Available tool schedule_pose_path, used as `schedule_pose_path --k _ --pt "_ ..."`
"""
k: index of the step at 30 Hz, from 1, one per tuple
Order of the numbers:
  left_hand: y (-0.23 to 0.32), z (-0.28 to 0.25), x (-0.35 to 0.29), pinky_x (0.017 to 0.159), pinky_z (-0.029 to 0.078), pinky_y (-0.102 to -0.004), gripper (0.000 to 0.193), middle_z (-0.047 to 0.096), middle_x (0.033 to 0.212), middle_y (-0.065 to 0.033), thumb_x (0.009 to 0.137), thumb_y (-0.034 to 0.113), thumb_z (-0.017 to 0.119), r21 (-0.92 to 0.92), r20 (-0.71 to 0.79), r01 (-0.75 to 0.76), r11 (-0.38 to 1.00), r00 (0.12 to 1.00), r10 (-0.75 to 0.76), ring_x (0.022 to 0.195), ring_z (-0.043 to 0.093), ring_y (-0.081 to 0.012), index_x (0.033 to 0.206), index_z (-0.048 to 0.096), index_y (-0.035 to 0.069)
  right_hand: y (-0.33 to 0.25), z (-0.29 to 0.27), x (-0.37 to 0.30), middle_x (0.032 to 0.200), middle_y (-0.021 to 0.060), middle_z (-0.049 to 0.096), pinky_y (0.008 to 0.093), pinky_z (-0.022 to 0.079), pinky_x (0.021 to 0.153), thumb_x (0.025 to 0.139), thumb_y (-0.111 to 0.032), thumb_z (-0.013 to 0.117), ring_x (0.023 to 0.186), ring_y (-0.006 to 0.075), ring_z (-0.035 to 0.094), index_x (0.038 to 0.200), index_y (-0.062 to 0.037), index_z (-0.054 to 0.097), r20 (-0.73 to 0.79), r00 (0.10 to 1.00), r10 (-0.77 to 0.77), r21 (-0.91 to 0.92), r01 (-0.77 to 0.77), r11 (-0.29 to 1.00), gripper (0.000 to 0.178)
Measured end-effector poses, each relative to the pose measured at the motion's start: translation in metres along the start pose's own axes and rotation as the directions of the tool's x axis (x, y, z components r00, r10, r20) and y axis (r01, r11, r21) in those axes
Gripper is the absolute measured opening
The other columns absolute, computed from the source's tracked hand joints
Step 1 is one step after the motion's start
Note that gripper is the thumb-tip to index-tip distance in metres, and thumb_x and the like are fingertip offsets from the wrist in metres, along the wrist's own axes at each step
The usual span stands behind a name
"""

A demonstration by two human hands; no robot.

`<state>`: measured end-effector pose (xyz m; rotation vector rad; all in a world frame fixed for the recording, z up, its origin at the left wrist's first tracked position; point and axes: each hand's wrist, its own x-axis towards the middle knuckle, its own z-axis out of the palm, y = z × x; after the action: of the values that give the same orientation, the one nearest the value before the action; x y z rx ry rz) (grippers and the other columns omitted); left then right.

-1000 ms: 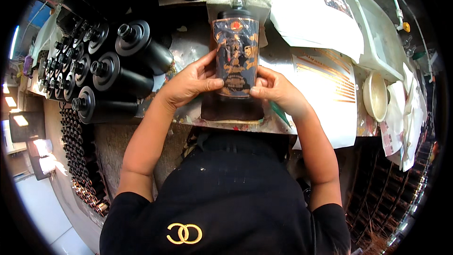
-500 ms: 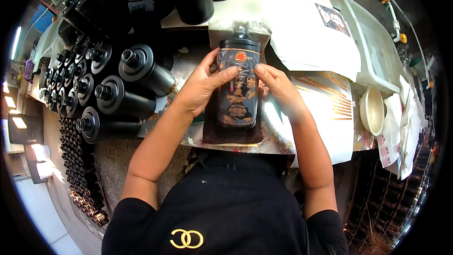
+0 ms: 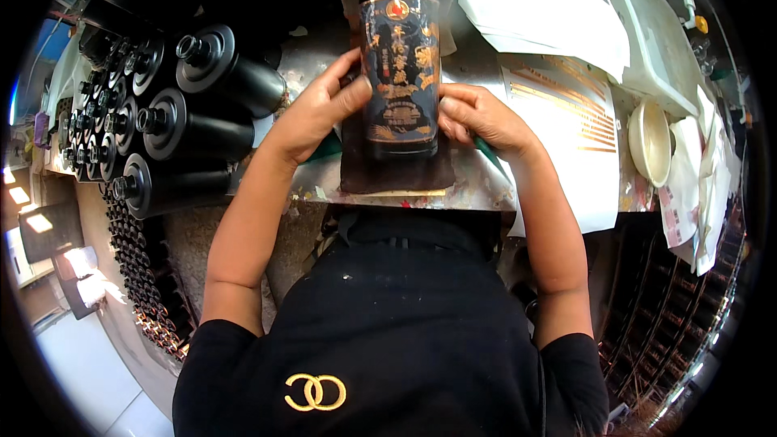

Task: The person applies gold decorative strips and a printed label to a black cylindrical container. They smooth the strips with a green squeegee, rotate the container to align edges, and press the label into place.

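A black bottle (image 3: 401,73) with a gold and red decal lies face up on a dark pad (image 3: 396,175), its clear neck pointing away from me. My left hand (image 3: 318,113) grips the bottle's left side, thumb toward the front face and fingers along the edge. Against its right edge, my right hand (image 3: 483,117) has curled fingers and holds that side. A bit of green shows beneath each hand; what it is I cannot make out.
Many plain black bottles (image 3: 198,125) lie stacked at the left. White paper sheets (image 3: 538,20), a sheet with gold strips (image 3: 562,109), a pale bowl (image 3: 649,144) and a translucent tray (image 3: 647,40) occupy the right. Racks stand low on both sides.
My thumbs have left the decal's front, and both hands now sit at the bottle's sides. The decal looks smoother and clearer. The whole view has shifted, so the bench appears higher.
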<state>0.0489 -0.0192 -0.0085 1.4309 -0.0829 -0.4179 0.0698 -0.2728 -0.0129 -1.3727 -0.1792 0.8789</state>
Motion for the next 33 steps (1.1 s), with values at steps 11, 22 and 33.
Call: schedule_pose_path --k 11,22,33 --pt "-0.005 0.003 -0.015 0.104 0.035 -0.0316 0.077 0.047 0.135 -0.0135 0.087 0.035 0.068 0.035 0.001 -0.009 0.999 1.000 0.009 0.123 0.046 -0.0195 0.145 0.030 0.000 0.012 0.006 -0.023 0.077 -0.0003 0.056 0.0169 0.037 0.050 0.083 -0.024 0.071 0.058 0.0027 0.046 0.137 0.0053 0.041 0.006 0.999 -0.042 0.152 0.040 0.987 0.068" --pt "-0.002 0.015 -0.019 0.103 0.036 -0.0308 0.064 0.054 0.126 -0.0120 0.090 0.025 0.065 -0.031 -0.091 -0.013 0.999 0.996 0.010 0.117 0.050 -0.0173 0.140 0.035 -0.002 0.029 0.026 -0.033 0.070 -0.0011 0.055 0.0154 0.036 0.046 0.087 -0.009 0.060 0.050 0.0029 0.046 0.127 -0.0028 0.051 -0.313 0.902 -0.297 -0.076 0.288 0.955 0.041" --pt "-0.003 0.019 -0.021 0.104 0.035 -0.0319 0.068 0.055 0.125 -0.0127 0.088 0.025 0.068 -0.028 -0.140 -0.023 0.999 0.990 0.019 0.117 0.050 -0.0176 0.140 0.035 -0.004 0.034 0.038 -0.046 0.089 -0.0032 0.056 0.0161 0.039 0.060 0.086 0.000 0.055 0.066 0.0000 0.047 0.104 -0.0050 0.064 -0.320 0.853 -0.413 -0.258 0.341 0.904 0.021"
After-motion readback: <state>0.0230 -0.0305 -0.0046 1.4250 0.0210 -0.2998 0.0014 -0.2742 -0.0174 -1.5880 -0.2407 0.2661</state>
